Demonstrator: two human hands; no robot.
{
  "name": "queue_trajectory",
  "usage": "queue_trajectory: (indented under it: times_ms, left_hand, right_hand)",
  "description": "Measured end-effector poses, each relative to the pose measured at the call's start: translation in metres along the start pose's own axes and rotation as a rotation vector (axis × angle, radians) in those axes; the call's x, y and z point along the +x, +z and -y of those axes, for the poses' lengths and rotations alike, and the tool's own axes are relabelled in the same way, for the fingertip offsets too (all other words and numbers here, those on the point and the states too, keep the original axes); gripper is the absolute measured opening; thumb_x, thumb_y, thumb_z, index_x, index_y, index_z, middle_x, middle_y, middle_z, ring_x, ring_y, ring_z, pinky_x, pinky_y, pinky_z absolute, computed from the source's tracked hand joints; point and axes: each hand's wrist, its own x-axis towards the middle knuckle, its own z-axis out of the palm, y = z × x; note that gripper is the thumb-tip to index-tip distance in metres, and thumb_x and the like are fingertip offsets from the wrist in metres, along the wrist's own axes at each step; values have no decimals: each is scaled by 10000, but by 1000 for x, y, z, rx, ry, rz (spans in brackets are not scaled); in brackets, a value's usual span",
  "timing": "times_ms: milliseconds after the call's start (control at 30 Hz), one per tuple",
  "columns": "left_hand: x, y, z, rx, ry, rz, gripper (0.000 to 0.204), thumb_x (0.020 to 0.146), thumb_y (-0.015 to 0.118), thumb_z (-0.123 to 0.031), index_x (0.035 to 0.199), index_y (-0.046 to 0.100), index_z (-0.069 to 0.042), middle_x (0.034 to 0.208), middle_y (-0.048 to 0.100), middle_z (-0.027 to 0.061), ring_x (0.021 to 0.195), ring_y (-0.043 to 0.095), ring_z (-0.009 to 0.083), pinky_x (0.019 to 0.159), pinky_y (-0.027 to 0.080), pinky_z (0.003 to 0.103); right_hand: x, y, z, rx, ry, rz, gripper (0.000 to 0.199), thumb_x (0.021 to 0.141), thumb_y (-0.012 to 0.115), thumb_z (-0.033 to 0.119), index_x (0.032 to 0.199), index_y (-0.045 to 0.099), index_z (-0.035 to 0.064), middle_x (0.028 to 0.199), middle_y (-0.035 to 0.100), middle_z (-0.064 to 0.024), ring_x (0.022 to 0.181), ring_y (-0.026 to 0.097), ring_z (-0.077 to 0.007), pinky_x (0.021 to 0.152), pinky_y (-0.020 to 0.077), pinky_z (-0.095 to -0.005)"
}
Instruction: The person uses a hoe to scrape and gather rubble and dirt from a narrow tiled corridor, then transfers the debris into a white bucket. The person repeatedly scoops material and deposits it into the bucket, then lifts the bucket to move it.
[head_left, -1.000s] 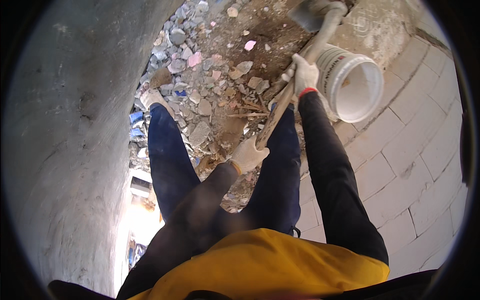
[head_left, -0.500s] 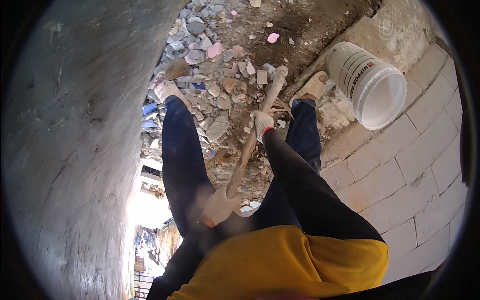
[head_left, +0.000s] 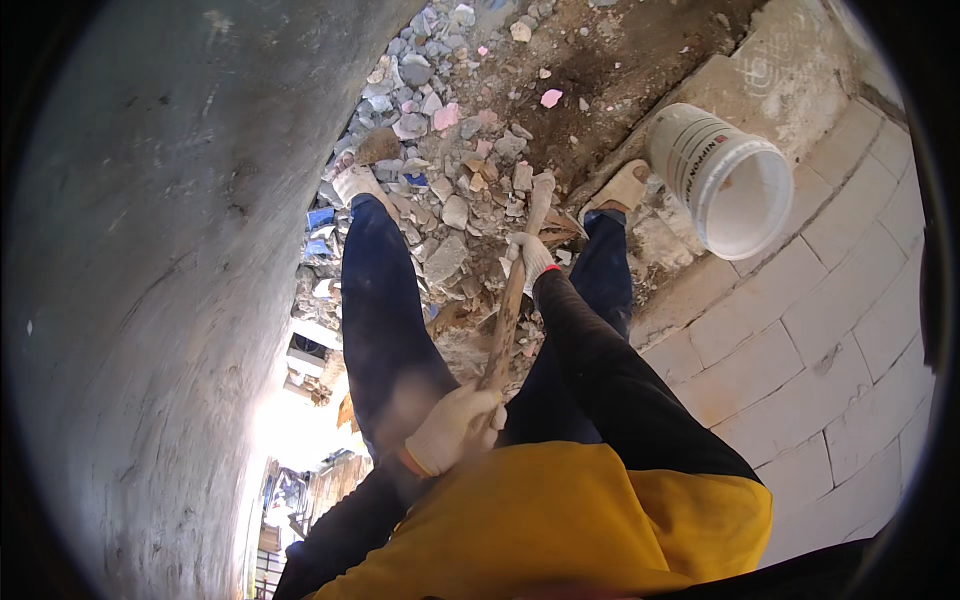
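Note:
A long, pale wooden handle (head_left: 507, 325) slants between my legs, its far end over the rubble. Whether a tool head is fitted there I cannot tell. My left hand (head_left: 450, 432), in a white knitted work glove, is closed round the handle's near end, close to my yellow shirt. Farther up, my right hand (head_left: 531, 257), gloved the same way, wraps round the shaft. Broken stones and tile pieces (head_left: 447, 258) lie beneath and to the left of the handle.
A white plastic bucket (head_left: 690, 165) lies tipped on its side at the right, beside my right foot (head_left: 618, 190). A pale block wall (head_left: 790, 360) runs along the right. A grey plastered wall (head_left: 170, 300) rises close on the left. Bare soil (head_left: 620, 70) stretches ahead.
The wooden handle stands steeper in view, and its far end has come lower in the picture. My left hand has shifted right with the near end. Both hands keep their grip.

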Motion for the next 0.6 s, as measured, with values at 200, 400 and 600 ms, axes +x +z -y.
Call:
queue_trajectory:
  times_ms: [200, 400, 600]
  left_hand:
    - [-54, 71, 0, -340, -42, 198, 447, 1120, 628, -409, 1430, 547, -97, 1030, 680, 84, 758, 673, 173, 651, 593, 354]
    - [-92, 140, 17, -68, 15, 524, 668, 1156, 558, -420, 1655, 370, -19, 1128, 706, 108, 966, 710, 197, 846, 615, 335]
    - [-108, 212, 31, 229, -261, 749, 328, 1143, 644, -330, 1324, 662, -57, 1113, 727, 31, 1000, 704, 144, 888, 578, 314]
  right_hand:
    - [-113, 25, 63, 116, -67, 15, 213, 1007, 677, 188, 849, 551, 122, 649, 535, -17, 521, 564, -210, 587, 589, -365]
    - [-225, 11, 139, 137, -181, 215, 234, 1056, 627, 185, 843, 551, 125, 664, 545, 26, 533, 558, -154, 524, 534, -288]
    - [-355, -31, 189, 284, -250, 530, 242, 1086, 620, 226, 892, 585, 85, 747, 646, 9, 586, 654, -132, 571, 617, -276]
